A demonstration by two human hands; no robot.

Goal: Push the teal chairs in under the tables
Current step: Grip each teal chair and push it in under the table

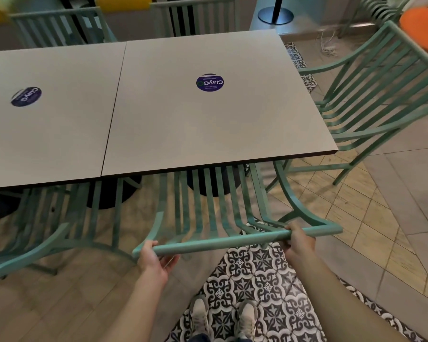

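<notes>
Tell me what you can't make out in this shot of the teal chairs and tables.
- Held chair, head view: seat and front legs hidden under the right table.
- Left hand: fingertips hidden behind the top rail.
- Far chairs: cut off by the top edge.
- Orange object: blurred, cut off by the right edge.

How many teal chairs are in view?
5, maybe 6. One gripped by both hands, one to its left, one at the table's right end, two across the table. Blurred slats top right may be another.
</notes>
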